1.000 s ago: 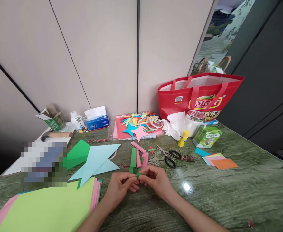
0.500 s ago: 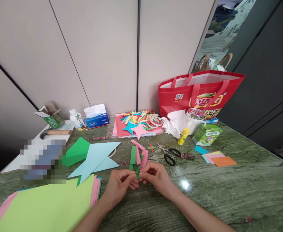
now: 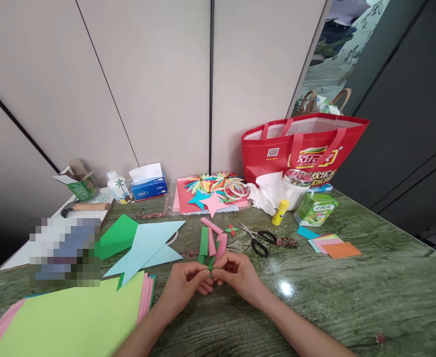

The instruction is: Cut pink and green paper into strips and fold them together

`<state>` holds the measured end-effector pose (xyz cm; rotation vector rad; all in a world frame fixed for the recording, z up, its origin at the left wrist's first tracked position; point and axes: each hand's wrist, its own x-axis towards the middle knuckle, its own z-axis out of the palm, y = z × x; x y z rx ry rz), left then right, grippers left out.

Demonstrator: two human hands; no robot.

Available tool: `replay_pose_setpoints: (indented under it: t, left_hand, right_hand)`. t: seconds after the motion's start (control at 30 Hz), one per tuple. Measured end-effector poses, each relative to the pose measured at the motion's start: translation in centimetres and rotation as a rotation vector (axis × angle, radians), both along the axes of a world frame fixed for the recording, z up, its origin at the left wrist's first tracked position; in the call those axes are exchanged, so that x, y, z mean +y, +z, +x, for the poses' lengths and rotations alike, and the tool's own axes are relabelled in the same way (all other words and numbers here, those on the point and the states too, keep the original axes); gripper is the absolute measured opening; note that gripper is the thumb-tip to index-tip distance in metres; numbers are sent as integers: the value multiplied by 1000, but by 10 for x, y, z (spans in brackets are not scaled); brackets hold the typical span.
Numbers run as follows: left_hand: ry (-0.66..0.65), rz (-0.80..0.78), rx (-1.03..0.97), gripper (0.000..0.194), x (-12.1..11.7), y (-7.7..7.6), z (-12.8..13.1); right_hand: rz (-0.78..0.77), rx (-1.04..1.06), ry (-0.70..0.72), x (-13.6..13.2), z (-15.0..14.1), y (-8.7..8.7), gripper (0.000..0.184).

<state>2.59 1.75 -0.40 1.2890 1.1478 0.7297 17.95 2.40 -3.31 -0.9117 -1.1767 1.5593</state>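
My left hand (image 3: 187,282) and my right hand (image 3: 235,275) meet low in the middle of the view, just above the table. Both pinch a small green paper piece (image 3: 211,269), mostly covered by my fingers and thumbs. Right beyond my fingertips lie folded green paper strips (image 3: 203,241) and folded pink paper strips (image 3: 212,242). A little red and green paper star (image 3: 231,229) rests to their right. Black-handled scissors (image 3: 258,240) lie partly spread beyond my right hand.
Coloured paper sheets (image 3: 69,312) are stacked at the left front, near light blue cut paper (image 3: 151,248). Behind stand a tissue box (image 3: 150,189), a glue stick (image 3: 280,213), a green carton (image 3: 316,209) and a red bag (image 3: 270,161). Small paper rectangles (image 3: 340,249) lie at right.
My head view has shifted slightly. Both hands stay together at the green paper piece, with only a slight shift of the fingers.
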Motion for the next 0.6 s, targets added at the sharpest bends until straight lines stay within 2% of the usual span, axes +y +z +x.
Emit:
replay_pose_setpoints:
  t: [0.13,0.37,0.5,0.6]
  left_hand:
    - [-21,24,-21,31,-1,-5,0]
    - [53,28,-23,31,-3,-5,-2]
    - [71,30,-26,31,-2,-3,-3]
    - [70,61,-29,31,-1,-7,-3]
  right_hand:
    - [-34,-7,-37,1,0,2,26]
    - [-77,-1,-36,4,0,2,24]
    - [-47,-3,-78,4,0,1,26]
    - [12,-25,-100,2,-1,0,28]
